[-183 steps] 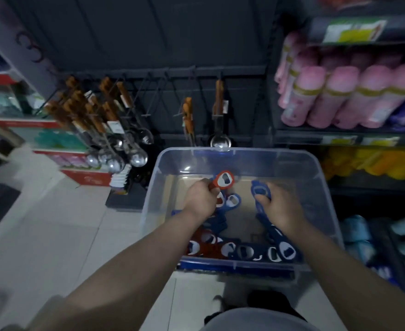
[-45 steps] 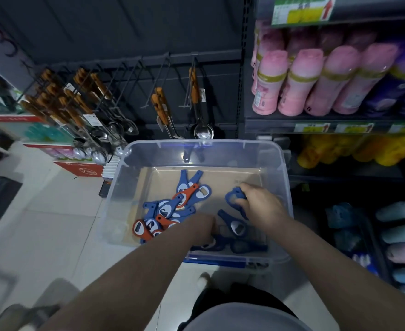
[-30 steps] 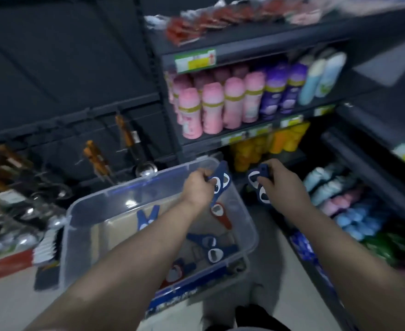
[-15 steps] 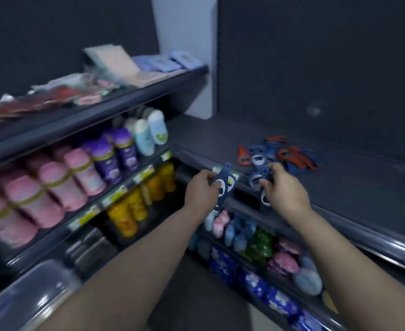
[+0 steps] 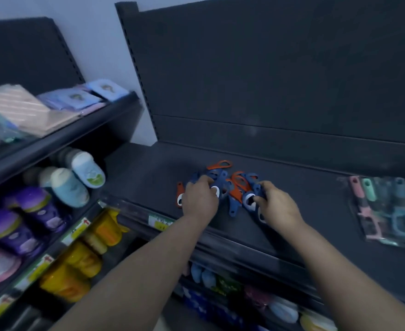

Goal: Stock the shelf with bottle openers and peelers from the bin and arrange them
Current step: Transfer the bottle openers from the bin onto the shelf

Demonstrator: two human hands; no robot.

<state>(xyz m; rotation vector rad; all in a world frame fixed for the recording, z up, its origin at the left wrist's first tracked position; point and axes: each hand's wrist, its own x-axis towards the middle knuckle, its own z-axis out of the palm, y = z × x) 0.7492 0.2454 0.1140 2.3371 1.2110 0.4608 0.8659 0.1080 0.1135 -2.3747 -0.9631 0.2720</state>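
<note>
now, at mid-frame, the left hand (image 5: 200,199) and the right hand (image 5: 279,207) are each curling their fingers around bottle openers (image 5: 238,185) in the blue-and-orange heap lying on the dark shelf (image 5: 148,177).

we see of ourselves only two hands and two forearms; our left hand (image 5: 200,201) is bare, with rounded knuckles showing along its back; our right hand (image 5: 279,207) is bare as well; our left forearm (image 5: 148,266) is uncovered along all its visible length, widening from the wrist to the lower edge; our right forearm (image 5: 335,259) is likewise uncovered to the lower right corner; the light is dim and the picture soft, so we cannot tell nails or finer marks
</note>
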